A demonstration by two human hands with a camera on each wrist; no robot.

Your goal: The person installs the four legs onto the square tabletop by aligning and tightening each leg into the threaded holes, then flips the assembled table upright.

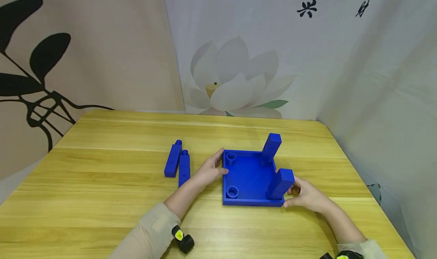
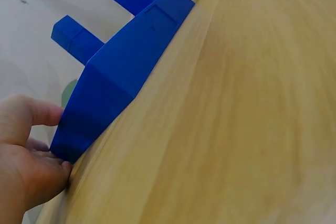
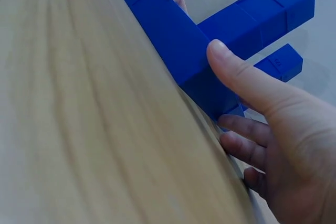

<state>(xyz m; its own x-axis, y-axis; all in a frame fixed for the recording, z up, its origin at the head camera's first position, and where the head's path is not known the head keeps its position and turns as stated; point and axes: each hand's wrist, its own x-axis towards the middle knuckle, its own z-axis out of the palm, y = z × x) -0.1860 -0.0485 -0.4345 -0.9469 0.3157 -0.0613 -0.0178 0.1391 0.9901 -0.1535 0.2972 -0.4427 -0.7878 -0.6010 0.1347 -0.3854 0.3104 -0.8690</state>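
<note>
A blue square tray-like base (image 1: pixel 250 202) lies on the wooden table, its raised rim facing up. Two blue square posts (image 1: pixel 272 145) (image 1: pixel 282 181) stand upright at its right corners, and two round sockets (image 1: pixel 231 158) (image 1: pixel 232 191) show at its left corners. My left hand (image 1: pixel 209 170) grips the left wall, thumb over the rim and fingers along the outside. At the near right corner my right hand (image 1: pixel 307 193) holds the base, thumb on the corner and fingertips at the right side. The right-hand fingers are partly hidden by the near post in the head view.
Two loose blue posts (image 1: pixel 173 160) (image 1: pixel 184 168) with round pegs lie left of the base, close beside my left forearm. The wooden table (image 1: pixel 102 198) extends to a printed cloth backdrop (image 1: pixel 246 16) behind and a cloth at right.
</note>
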